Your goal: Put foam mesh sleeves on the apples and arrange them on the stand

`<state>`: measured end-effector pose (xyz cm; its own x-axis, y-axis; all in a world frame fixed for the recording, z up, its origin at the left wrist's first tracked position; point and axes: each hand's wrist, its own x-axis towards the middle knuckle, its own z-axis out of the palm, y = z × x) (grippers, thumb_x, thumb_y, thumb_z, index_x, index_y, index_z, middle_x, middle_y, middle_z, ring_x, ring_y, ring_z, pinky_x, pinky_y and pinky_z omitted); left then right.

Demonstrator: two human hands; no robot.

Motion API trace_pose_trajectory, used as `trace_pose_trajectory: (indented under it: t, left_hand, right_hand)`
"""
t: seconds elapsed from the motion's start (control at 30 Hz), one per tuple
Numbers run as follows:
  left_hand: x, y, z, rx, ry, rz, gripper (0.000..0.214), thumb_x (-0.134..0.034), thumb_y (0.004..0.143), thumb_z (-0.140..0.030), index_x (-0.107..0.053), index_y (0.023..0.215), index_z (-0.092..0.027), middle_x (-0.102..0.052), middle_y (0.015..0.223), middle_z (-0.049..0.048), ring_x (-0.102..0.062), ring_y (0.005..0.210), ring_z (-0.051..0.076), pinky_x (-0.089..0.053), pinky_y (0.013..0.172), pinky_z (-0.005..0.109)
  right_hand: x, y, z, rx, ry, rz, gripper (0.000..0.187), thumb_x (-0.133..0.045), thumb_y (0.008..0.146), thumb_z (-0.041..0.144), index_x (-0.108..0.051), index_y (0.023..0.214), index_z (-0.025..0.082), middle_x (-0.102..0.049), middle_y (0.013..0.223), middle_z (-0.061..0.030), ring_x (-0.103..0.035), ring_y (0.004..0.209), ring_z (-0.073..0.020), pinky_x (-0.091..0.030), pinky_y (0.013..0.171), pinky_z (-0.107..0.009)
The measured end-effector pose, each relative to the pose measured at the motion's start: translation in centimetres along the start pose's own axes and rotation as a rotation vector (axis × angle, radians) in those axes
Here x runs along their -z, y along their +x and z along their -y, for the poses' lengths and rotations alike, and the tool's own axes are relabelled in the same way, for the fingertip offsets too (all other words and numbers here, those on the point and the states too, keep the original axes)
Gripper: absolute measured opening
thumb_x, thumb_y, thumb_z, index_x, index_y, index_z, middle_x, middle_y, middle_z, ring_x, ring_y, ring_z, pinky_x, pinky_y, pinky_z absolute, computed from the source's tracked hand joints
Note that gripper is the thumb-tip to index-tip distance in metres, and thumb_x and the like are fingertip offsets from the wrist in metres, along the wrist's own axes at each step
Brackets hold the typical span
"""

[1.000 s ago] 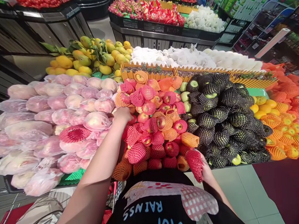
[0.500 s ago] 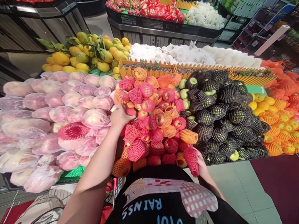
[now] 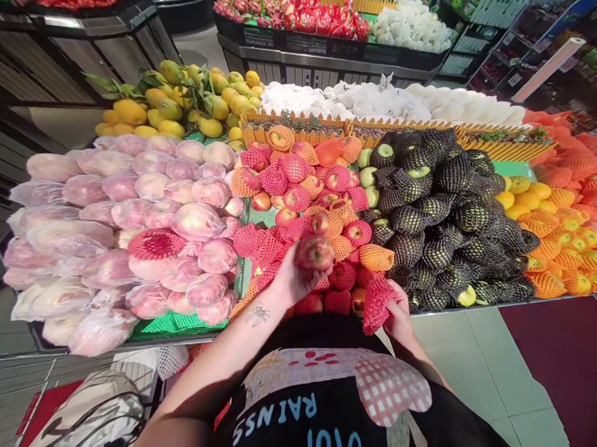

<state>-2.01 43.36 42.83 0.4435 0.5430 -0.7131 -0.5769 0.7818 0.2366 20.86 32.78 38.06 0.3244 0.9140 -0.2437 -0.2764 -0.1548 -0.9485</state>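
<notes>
A bare red apple (image 3: 314, 252) rests in my left hand (image 3: 294, 277), its fingers curled round the fruit above the apple pile. My right hand (image 3: 399, 310) grips a red foam net sleeve (image 3: 377, 303) near the front edge of the stand; the sleeve looks loose, though its inside is hidden. Under and beyond both hands lie apples in pink and orange foam nets (image 3: 293, 169), a few of them bare. One pink foam net (image 3: 155, 244) sits on the bagged fruit at the left.
Pinkish fruit in clear bags (image 3: 99, 232) fills the left side. Green fruit in black nets (image 3: 433, 223) lies to the right, with yellow mangoes (image 3: 165, 105) behind. A low orange picket fence (image 3: 398, 133) crosses the back. A cart holding a pale bag (image 3: 83, 418) stands at the lower left.
My left hand has come back from the left edge of the apple pile toward my body, now with an apple lifted in it. My right hand still holds the red sleeve, slightly shifted.
</notes>
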Motion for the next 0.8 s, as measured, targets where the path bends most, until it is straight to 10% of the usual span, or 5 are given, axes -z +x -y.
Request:
trace_pose_trajectory:
  t: [0.23, 0.8]
  left_hand:
    - [0.7, 3.1, 5.4, 0.109, -0.219, -0.091, 0.055, -0.045, 0.094, -0.062, -0.06, 0.123, -0.018, -0.069, 0.089, 0.0119, -0.068, 0.077, 0.02, -0.033, 0.033, 0.012]
    - [1.5, 4.5, 7.3, 0.075, -0.076, -0.12, 0.058, -0.038, 0.099, -0.058, -0.064, 0.085, -0.008, -0.064, 0.07, 0.0106, -0.056, 0.056, 0.012, -0.036, 0.039, 0.017]
  right_hand:
    - [1.9, -2.4, -0.4, -0.086, 0.049, 0.038, 0.024, -0.081, 0.059, 0.036, -0.067, 0.075, 0.026, -0.063, 0.066, 0.0019, -0.052, 0.058, -0.0164, -0.044, 0.058, -0.03]
    - [1.1, -0.4, 0.1, 0.053, -0.155, 0.137, 0.015, -0.08, 0.07, 0.033, -0.072, 0.079, 0.024, -0.067, 0.073, 0.0014, -0.056, 0.064, -0.0157, -0.046, 0.064, -0.029]
